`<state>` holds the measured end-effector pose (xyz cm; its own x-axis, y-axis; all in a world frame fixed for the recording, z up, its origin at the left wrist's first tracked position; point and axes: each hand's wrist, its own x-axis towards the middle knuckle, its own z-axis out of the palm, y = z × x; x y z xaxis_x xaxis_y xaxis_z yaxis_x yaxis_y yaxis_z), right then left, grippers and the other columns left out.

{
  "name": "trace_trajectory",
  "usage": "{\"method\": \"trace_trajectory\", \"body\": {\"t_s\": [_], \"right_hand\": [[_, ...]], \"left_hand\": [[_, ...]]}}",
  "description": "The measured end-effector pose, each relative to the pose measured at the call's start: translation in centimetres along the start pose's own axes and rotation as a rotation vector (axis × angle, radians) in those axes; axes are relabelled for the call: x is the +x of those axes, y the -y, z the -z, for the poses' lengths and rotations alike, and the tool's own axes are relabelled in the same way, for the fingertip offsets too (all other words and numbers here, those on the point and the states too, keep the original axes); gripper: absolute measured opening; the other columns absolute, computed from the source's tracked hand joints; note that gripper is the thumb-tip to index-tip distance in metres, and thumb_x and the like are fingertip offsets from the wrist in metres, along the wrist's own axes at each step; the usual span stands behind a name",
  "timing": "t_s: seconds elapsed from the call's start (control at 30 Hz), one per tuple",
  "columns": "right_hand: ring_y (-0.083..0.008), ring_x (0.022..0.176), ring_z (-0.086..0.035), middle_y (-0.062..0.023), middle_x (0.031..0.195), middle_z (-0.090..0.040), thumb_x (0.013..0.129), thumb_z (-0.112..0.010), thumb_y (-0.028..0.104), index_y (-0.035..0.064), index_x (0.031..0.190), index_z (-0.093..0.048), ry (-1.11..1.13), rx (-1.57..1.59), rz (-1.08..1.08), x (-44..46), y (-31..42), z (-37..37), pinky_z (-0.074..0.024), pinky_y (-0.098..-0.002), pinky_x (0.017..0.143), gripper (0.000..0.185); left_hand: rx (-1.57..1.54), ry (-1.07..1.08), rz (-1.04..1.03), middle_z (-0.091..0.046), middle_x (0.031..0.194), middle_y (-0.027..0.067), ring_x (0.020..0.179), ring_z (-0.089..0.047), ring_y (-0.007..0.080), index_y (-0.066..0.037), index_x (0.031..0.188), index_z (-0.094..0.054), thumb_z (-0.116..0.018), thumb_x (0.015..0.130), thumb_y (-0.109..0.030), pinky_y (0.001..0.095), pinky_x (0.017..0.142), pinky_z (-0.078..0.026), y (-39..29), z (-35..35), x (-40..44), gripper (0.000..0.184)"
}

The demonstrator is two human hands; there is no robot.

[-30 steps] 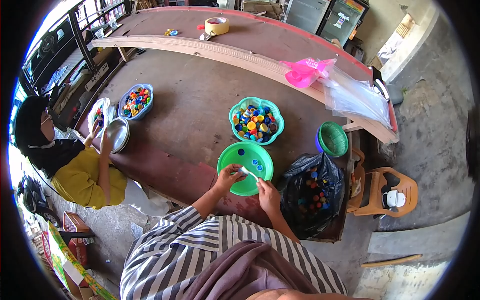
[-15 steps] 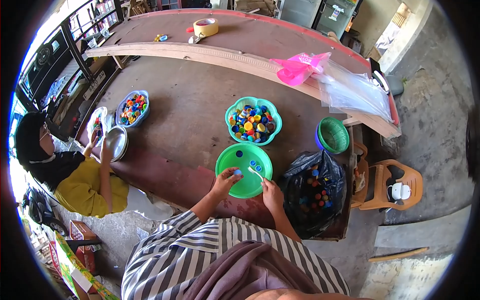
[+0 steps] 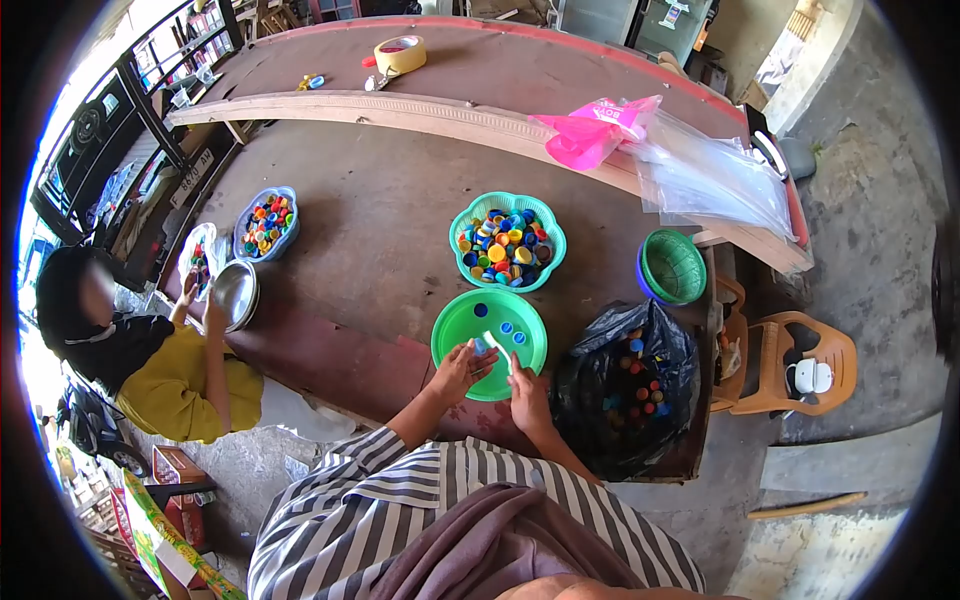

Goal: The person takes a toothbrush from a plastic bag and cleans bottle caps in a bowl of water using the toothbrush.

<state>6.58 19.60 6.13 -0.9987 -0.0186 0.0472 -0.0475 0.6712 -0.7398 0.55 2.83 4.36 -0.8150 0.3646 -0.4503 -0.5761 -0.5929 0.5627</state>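
Over the left part of a green basin, my left hand holds a light blue cap at its fingertips. My right hand grips a white toothbrush near the basin's lower right rim, with the brush head close to the cap. A dark blue cap and two lighter blue ones lie in the basin. Just behind it stands a turquoise scalloped basket heaped with colourful caps. To the right sits a black plastic bag holding more caps.
Green and blue baskets stand at the table's right edge. A wooden beam crosses the table, with pink plastic and clear bags on it. At left, a person sits by a metal bowl and another caps basket.
The toothbrush has moved from over the basin's right side back to the cap in my left hand. The view has shifted slightly.
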Motion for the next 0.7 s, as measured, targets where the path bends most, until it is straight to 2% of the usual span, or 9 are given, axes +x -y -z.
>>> {"method": "trace_trajectory", "body": {"t_s": [0.07,0.1,0.17,0.27,0.4,0.47,0.5,0.57,0.7], "right_hand": [[-0.0331,0.088,-0.058,-0.0197,0.093,-0.056,0.086,-0.050,0.000,0.0035,0.138,-0.036,0.107,-0.041,0.117,-0.4,-0.4,-0.5,-0.0447,-0.0384,0.077,0.054],[-0.0331,0.088,-0.058,-0.0197,0.093,-0.056,0.086,-0.050,0.000,0.0035,0.138,-0.036,0.106,-0.044,0.118,-0.2,-0.5,-0.4,-0.0447,-0.0384,0.077,0.054],[-0.0327,0.089,-0.058,-0.0195,0.093,-0.056,0.087,-0.050,0.001,0.0033,0.137,-0.037,0.054,-0.081,-0.029,0.2,-0.7,0.1,-0.0451,-0.0388,0.077,0.052],[-0.0374,0.086,-0.057,-0.0212,0.096,-0.054,0.088,-0.051,0.007,0.0031,0.136,-0.037,0.096,0.019,0.058,0.2,0.1,0.6,-0.0463,-0.0420,0.072,0.050],[-0.0337,0.085,-0.059,-0.0203,0.092,-0.056,0.087,-0.051,0.002,0.0016,0.134,-0.040,0.171,-0.006,0.010,0.2,-0.4,0.2,-0.0460,-0.0405,0.075,0.049],[-0.0355,0.084,-0.059,-0.0217,0.093,-0.056,0.087,-0.051,0.002,0.0020,0.134,-0.041,0.038,-0.099,0.004,0.4,-0.6,0.3,-0.0461,-0.0416,0.075,0.049],[-0.0355,0.084,-0.059,-0.0217,0.093,-0.056,0.087,-0.051,0.002,0.0020,0.134,-0.041,0.040,-0.097,0.006,0.4,-0.2,0.2,-0.0461,-0.0416,0.075,0.049],[-0.0373,0.086,-0.059,-0.0225,0.096,-0.057,0.086,-0.052,0.002,0.0008,0.134,-0.041,0.120,-0.006,0.112,-0.3,1.0,-0.2,-0.0460,-0.0419,0.075,0.049],[-0.0390,0.086,-0.058,-0.0240,0.096,-0.057,0.087,-0.052,0.003,-0.0001,0.133,-0.041,0.081,-0.065,-0.027,0.5,-0.1,0.0,-0.0460,-0.0418,0.074,0.047]], "left_hand": [[0.003,0.030,-0.015,-0.059,0.116,0.0132,0.102,-0.059,0.0212,-0.008,0.114,-0.044,-0.047,0.096,-0.034,0.0331,0.086,-0.049,0.1,0.2,0.1,0.032],[0.001,0.032,-0.015,-0.059,0.116,0.0132,0.102,-0.059,0.0212,-0.008,0.114,-0.044,-0.047,0.096,-0.034,0.0331,0.086,-0.049,0.1,0.1,0.1,0.032],[0.030,-0.008,-0.007,-0.059,0.116,0.0131,0.105,-0.058,0.0222,-0.009,0.114,-0.044,-0.047,0.096,-0.035,0.0345,0.087,-0.048,0.3,0.0,0.0,0.032],[0.019,-0.026,-0.022,-0.058,0.117,0.0135,0.107,-0.057,0.0227,-0.009,0.113,-0.045,-0.047,0.096,-0.036,0.0361,0.089,-0.047,0.5,0.6,0.4,0.032],[0.032,0.026,-0.037,-0.057,0.118,0.0135,0.108,-0.056,0.0228,-0.009,0.113,-0.045,-0.047,0.096,-0.036,0.0368,0.090,-0.046,0.2,0.6,0.2,0.032],[0.059,-0.042,-0.032,-0.057,0.118,0.0139,0.108,-0.056,0.0231,-0.008,0.114,-0.044,-0.047,0.096,-0.035,0.0368,0.091,-0.046,-0.1,-0.3,-0.6,0.033],[0.060,-0.045,-0.034,-0.057,0.118,0.0139,0.108,-0.056,0.0231,-0.008,0.114,-0.044,-0.047,0.096,-0.035,0.0368,0.091,-0.046,0.0,-0.2,-0.3,0.033],[0.002,-0.020,-0.044,-0.057,0.119,0.0146,0.107,-0.056,0.0236,-0.007,0.115,-0.043,-0.047,0.096,-0.035,0.0366,0.091,-0.046,0.2,0.4,0.1,0.034],[0.086,-0.058,-0.030,-0.057,0.119,0.0152,0.107,-0.056,0.0240,-0.006,0.115,-0.043,-0.046,0.096,-0.034,0.0372,0.092,-0.045,0.1,0.1,-0.2,0.034]]}}
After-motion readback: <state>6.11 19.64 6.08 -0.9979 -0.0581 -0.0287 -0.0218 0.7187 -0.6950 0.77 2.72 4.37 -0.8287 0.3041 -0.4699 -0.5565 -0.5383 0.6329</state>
